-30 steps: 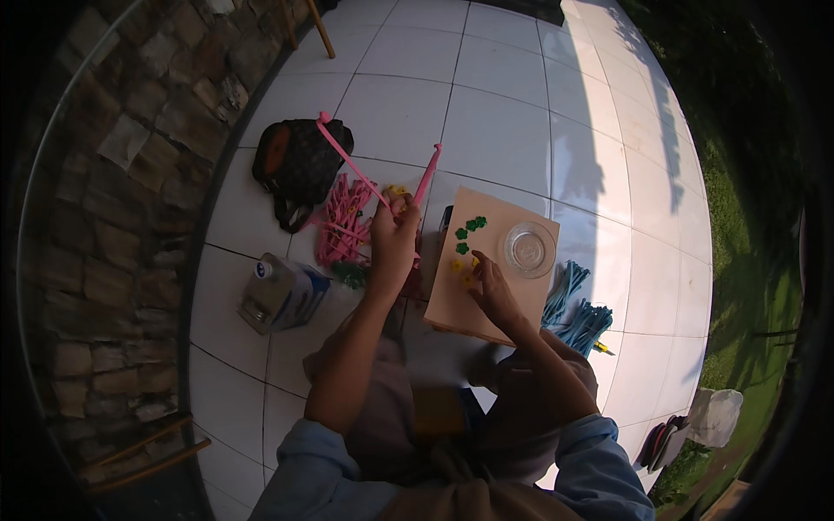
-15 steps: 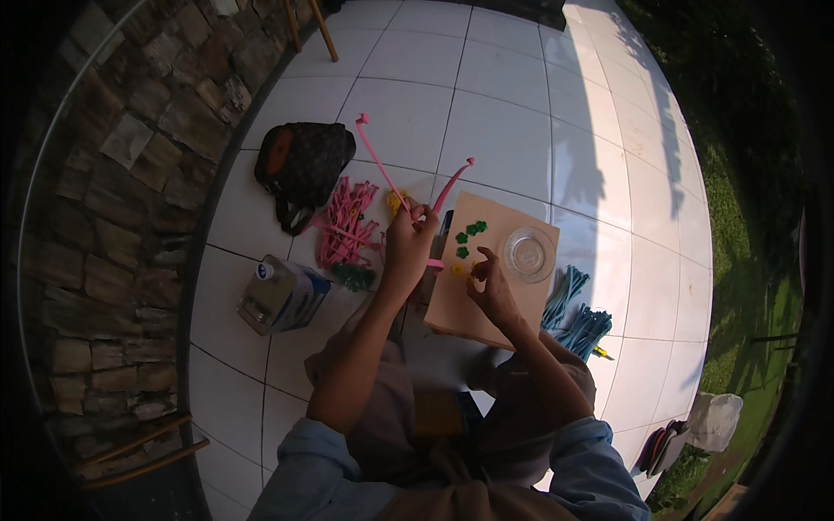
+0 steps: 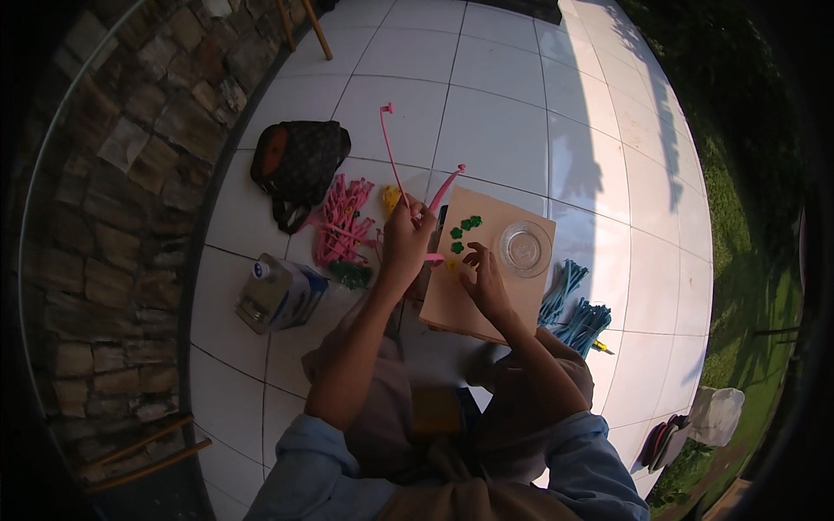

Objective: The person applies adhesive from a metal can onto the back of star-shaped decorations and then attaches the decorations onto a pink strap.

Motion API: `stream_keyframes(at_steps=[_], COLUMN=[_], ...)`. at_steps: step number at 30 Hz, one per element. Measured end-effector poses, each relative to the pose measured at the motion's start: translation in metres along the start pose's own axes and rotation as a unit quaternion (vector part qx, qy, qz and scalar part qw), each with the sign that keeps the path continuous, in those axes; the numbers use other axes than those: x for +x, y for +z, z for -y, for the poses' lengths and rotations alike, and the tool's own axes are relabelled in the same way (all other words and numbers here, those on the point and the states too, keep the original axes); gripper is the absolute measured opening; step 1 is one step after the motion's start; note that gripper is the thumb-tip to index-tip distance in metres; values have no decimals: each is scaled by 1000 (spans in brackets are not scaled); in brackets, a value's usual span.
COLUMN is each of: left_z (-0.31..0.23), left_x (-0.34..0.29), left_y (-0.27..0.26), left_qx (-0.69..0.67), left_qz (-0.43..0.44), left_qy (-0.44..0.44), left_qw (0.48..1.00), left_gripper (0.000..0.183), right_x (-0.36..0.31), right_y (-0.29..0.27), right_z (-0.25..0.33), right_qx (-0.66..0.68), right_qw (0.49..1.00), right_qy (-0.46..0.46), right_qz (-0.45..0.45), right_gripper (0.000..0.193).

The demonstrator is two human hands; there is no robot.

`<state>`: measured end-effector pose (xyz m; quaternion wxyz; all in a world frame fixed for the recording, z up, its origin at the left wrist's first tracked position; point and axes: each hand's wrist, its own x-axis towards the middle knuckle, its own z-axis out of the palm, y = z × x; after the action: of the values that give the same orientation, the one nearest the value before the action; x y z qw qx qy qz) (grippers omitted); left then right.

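Note:
My left hand (image 3: 407, 239) is closed around pink plastic strips (image 3: 391, 152). Two thin lengths with knobbed tips rise from it, and a pink end pokes out by the board. Over the cardboard-coloured board (image 3: 443, 317) hovers my right hand (image 3: 485, 282), its fingers bent but apart, with nothing visible between them. Just left of those fingers lies a small yellow flower-shaped piece (image 3: 452, 264). Several green flower-shaped pieces (image 3: 457, 234) sit farther up the board. A round clear glass dish (image 3: 525, 250) stands on its right part.
Left of my left hand are a pile of pink strips (image 3: 343, 227), yellow pieces (image 3: 392, 199), green pieces (image 3: 351, 275), a dark bag (image 3: 304, 161) and a metal can (image 3: 280, 293). Blue-green strip bundles (image 3: 580, 323) lie right of the board. A stone wall (image 3: 104, 252) borders the tiles.
My right hand has shifted slightly up and its fingers have spread. A yellow piece seen by its thumb no longer shows. The pink strips in my left hand have swung a little.

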<state>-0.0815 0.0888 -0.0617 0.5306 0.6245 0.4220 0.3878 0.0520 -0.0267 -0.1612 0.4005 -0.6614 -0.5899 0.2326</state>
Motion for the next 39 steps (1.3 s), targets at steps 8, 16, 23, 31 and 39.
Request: stream_keyframes(at_steps=[8,16,23,31,39], left_z=[7,7,2,-9,-10], left_x=[4,3,2,-7,-4], left_y=[-10,-14,-9,3,9], left_qx=[-4,39,62,-33,-103], left_qz=[-15,-20,23,113,139], left_qy=[-14,-13,-31,-72,-91], left_qw=[1000,999,997,990,981], left_gripper=[17,17,20,33,40], right_x=[12,13,29,38,35], right_y=[21,18,-3,-43,-54], right_z=[-16,-7,34,77,79], right_qx=[-98,-25,62,29,-18], right_qw=[993,999,988,955,939], right_qy=[-65,-23,-77,-214,-279], right_qz=[9,11,-116,-205,-202], right_gripper=[53,56,56,58,55])
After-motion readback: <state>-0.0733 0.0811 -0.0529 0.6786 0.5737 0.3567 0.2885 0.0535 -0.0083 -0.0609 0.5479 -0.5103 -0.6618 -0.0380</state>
